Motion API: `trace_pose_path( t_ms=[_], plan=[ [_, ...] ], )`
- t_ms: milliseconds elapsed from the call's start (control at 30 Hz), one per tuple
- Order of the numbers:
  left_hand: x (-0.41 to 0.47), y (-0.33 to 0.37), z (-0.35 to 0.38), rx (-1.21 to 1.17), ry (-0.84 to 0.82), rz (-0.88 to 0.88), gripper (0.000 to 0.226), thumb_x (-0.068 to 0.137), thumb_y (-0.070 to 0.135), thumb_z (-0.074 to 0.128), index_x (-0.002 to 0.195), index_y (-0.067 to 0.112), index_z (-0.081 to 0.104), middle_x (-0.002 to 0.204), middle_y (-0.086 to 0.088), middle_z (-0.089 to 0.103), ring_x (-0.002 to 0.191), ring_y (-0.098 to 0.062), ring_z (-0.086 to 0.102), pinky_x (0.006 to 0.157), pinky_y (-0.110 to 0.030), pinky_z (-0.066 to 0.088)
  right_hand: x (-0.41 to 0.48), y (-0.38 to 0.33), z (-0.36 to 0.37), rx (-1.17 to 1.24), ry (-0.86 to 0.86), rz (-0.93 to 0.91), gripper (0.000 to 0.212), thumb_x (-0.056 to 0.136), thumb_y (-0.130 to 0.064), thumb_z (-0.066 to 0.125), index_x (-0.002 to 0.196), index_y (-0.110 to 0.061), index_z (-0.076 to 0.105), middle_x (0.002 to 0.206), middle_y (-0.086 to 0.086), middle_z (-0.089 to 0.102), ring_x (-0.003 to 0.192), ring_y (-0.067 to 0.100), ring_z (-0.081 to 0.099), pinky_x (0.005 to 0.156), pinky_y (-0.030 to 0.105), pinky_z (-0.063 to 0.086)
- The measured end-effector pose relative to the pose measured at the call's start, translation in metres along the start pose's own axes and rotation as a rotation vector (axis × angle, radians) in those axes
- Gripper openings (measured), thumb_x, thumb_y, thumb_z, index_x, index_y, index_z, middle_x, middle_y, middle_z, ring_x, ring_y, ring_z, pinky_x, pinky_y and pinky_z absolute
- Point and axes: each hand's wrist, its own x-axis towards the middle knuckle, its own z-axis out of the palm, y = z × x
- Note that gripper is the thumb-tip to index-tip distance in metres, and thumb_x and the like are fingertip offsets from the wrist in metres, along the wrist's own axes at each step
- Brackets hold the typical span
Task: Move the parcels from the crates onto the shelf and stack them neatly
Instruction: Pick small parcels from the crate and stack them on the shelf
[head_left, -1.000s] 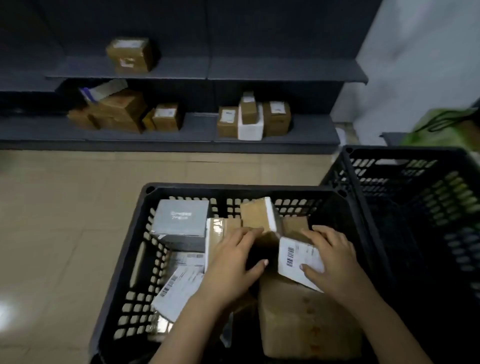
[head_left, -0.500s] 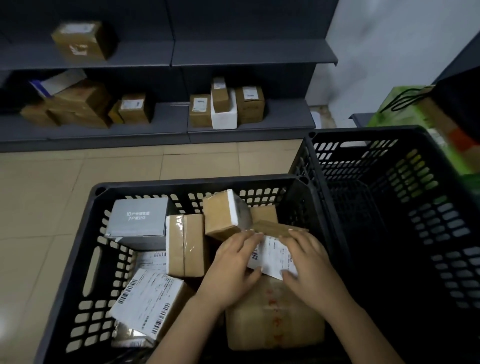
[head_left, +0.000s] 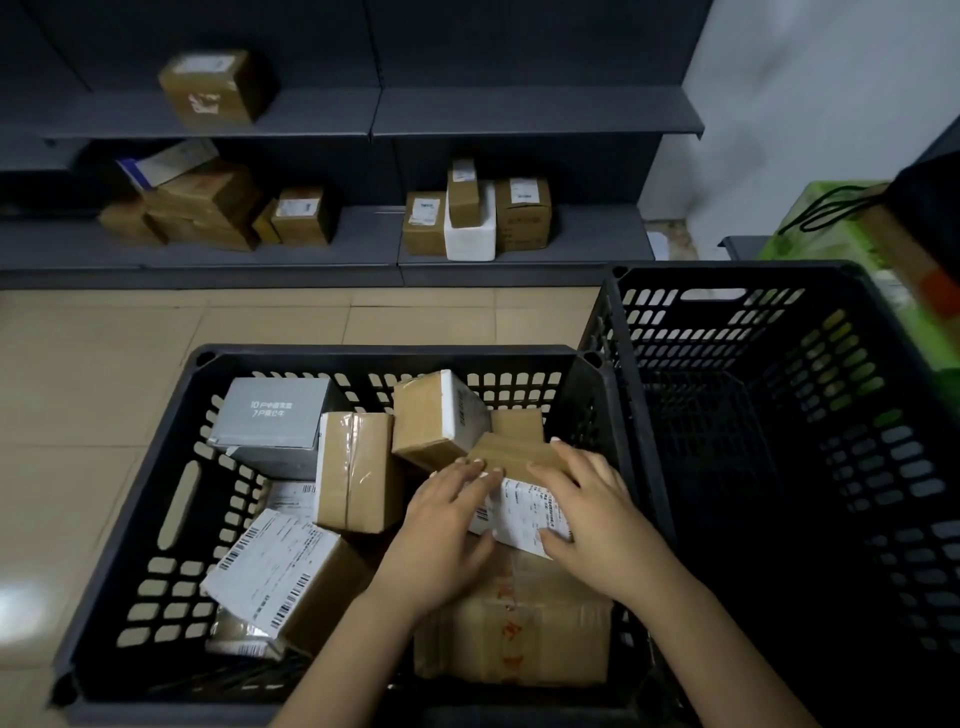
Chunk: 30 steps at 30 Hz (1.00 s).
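In the nearer crate (head_left: 395, 354), the grey box (head_left: 272, 415) and a taped brown parcel (head_left: 353, 467) lay to the left, out of the hands' reach for the moment. The left hand (head_left: 441, 530) clasped the left end of the labelled parcel (head_left: 524, 512), fingers laid almost straight over its top and the thumb against its near edge. That parcel sat right of centre in the crate, on top of a large brown box (head_left: 519, 634), its long axis running crosswise from far-left to near-right, so it lay directly between the two hands. The right hand (head_left: 597, 525) held the other end, fingers curled over the far side and the thumb pinching the label's near corner. Both hands were equally close. Judging by this, the lift would go straight up and then forward, since the shelf (head_left: 363, 234) stood well apart beyond the floor. The second crate (head_left: 727, 280) stood touching on the right.
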Motion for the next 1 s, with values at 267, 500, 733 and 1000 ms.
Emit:
trace_pose_path(
  t_ms=[267,500,733,1000],
  plan=[
    [-0.013,0.008,0.007,0.000,0.041,-0.075,0.068,0.091,0.029,0.059,0.149,0.038,0.023,0.157,0.011,0.017,0.145,-0.009,0.011,0.120,-0.035,0.016,0.025,0.003,-0.017,-0.076,-0.189,-0.063,0.068,0.082,-0.037,0.066,0.140,-0.025,0.033,0.152,0.004,0.022,0.140,0.023,0.014,0.115,0.033,0.015],
    [-0.023,0.007,-0.017,0.001,0.155,-0.078,0.068,0.089,0.033,0.063,0.147,0.037,0.028,0.153,0.011,0.026,0.141,-0.008,0.020,0.117,-0.038,0.024,0.015,0.000,-0.023,-0.031,-0.071,-0.043,0.076,0.074,-0.038,0.074,0.139,-0.032,0.034,0.139,-0.005,0.029,0.130,0.016,0.023,0.107,0.030,0.029],
    [-0.018,-0.008,-0.044,0.059,0.248,-0.159,0.065,0.087,0.037,0.064,0.145,0.033,0.034,0.151,0.007,0.032,0.138,-0.014,0.027,0.112,-0.034,0.024,0.002,-0.021,-0.024,-0.016,0.127,0.102,0.076,0.075,-0.038,0.072,0.140,-0.031,0.033,0.141,-0.003,0.025,0.132,0.016,0.019,0.112,0.033,0.025],
    [0.029,-0.038,-0.064,0.133,0.025,-0.038,0.079,0.090,0.043,0.059,0.152,0.031,0.011,0.161,0.006,0.007,0.147,-0.016,0.004,0.118,-0.036,0.008,0.001,-0.049,-0.018,-0.021,0.355,0.323,0.071,0.072,-0.033,0.074,0.135,-0.029,0.041,0.141,-0.001,0.026,0.131,0.018,0.019,0.111,0.037,0.027]
  ],
)
